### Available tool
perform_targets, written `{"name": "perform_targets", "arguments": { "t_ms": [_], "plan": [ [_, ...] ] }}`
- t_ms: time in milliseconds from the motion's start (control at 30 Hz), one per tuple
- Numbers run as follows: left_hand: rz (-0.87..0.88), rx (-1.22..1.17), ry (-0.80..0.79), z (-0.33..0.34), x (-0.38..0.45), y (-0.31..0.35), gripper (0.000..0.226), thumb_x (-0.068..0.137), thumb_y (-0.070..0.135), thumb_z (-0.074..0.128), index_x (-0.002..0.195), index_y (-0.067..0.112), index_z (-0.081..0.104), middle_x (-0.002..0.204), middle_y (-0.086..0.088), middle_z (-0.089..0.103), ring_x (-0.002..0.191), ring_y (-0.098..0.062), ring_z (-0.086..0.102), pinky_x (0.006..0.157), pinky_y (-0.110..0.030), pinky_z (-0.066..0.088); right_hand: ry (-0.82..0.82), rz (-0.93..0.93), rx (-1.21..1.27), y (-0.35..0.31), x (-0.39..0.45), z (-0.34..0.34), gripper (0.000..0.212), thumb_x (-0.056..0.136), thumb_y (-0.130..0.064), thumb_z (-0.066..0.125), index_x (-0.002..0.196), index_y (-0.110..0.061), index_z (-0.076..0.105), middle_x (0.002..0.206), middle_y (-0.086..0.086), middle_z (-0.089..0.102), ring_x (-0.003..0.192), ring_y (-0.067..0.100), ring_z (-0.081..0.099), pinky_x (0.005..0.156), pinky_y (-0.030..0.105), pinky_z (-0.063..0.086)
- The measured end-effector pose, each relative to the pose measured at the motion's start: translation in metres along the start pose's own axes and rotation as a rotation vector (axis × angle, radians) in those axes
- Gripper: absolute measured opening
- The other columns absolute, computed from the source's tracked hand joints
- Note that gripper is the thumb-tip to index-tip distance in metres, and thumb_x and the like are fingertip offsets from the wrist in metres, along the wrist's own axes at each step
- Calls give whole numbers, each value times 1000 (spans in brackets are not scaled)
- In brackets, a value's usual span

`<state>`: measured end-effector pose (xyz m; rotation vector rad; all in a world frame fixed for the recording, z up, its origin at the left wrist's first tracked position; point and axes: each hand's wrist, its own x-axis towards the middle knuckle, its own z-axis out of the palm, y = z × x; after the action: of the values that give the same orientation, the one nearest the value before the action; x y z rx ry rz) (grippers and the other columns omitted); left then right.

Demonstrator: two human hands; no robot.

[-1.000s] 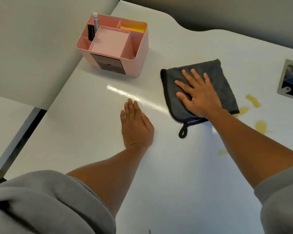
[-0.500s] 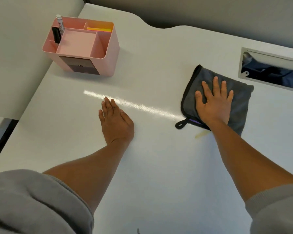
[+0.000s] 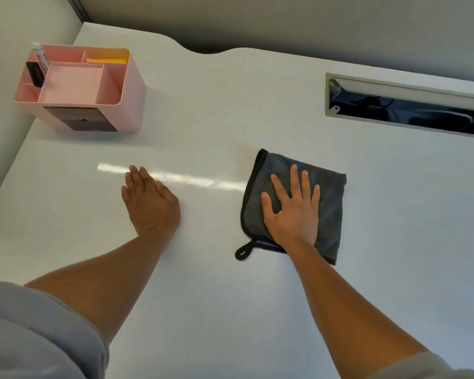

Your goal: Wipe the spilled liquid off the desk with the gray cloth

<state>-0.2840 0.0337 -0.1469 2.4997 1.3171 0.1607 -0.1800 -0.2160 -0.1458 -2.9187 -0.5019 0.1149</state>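
Observation:
The gray cloth, folded, with a black edge and a black hanging loop, lies flat on the white desk right of the middle. My right hand presses palm-down on it with fingers spread. My left hand rests flat on the bare desk to the left of the cloth, fingers together, holding nothing. No yellow liquid shows on the visible desk surface; whatever lies under the cloth is hidden.
A pink desk organiser with a marker and yellow notes stands at the back left. A long cable slot is cut into the desk at the back right. The desk's left edge runs along a wall panel.
My right hand has slid the cloth rightwards over the yellow spots, then drawn it a little nearer. The spots and the last yellow streak no longer show. My left hand stays put.

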Motion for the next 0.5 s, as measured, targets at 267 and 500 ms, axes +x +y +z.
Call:
{"name": "perform_targets", "arguments": {
  "t_ms": [267,500],
  "plan": [
    [113,-56,29,0,14,42,48,102,21,31,147,2,35,159,-13,21,149,-28,13,120,-44,3,38,329,19,32,43,-9,70,97,-64,22,158,-30,25,169,12,0,156,30,-1,125,53,1],
    [354,-169,-1,24,53,98,48,103,23,34,147,4,36,159,-10,23,149,-24,13,122,-39,6,41,244,-43,43,107,-12,68,98,-63,19,158,-31,23,169,12,0,156,31,-1,125,54,1]
  ]
}}
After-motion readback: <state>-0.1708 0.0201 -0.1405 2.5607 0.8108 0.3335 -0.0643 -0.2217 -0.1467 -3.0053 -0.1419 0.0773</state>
